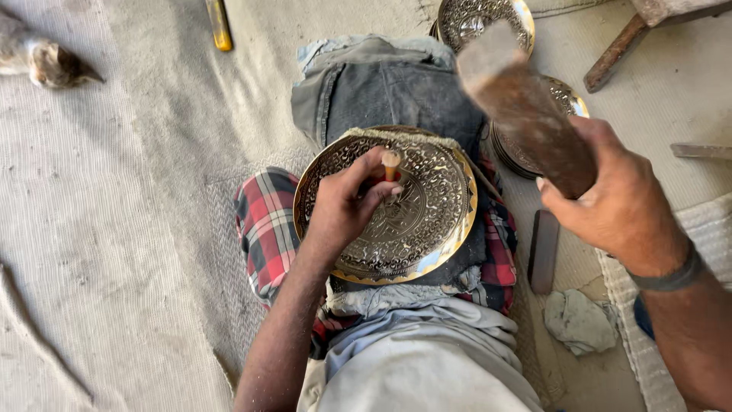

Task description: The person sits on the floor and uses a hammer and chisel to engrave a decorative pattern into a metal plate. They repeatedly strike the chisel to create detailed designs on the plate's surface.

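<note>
Head view shows us first what lies around: more engraved brass plates (488, 19) stacked at the top right, a dark flat bar (544, 250) on the floor mat (137, 229) just beside the right knee, a crumpled grey rag (579, 320) near it, a yellow-handled tool (219, 23) at the top, and a wooden stool leg (618, 49) in the upper right corner. The engraved brass plate (427, 221) rests on the lap, over a red checked cloth (263, 229) and a grey folded cloth (381, 84). We see our left hand (347, 206) lying on the plate, its fingers (366, 172) closed together around a small chisel (390, 164) that stands upright with its tip on the plate's middle. Our right hand (618, 202) is raised to the right of the plate, fingers clamped on the handle of a wooden mallet (518, 99), whose head is above the plate's upper right rim. To the left of the plate the mat is open; on the right side the stacked plates and the bar stand close.
</note>
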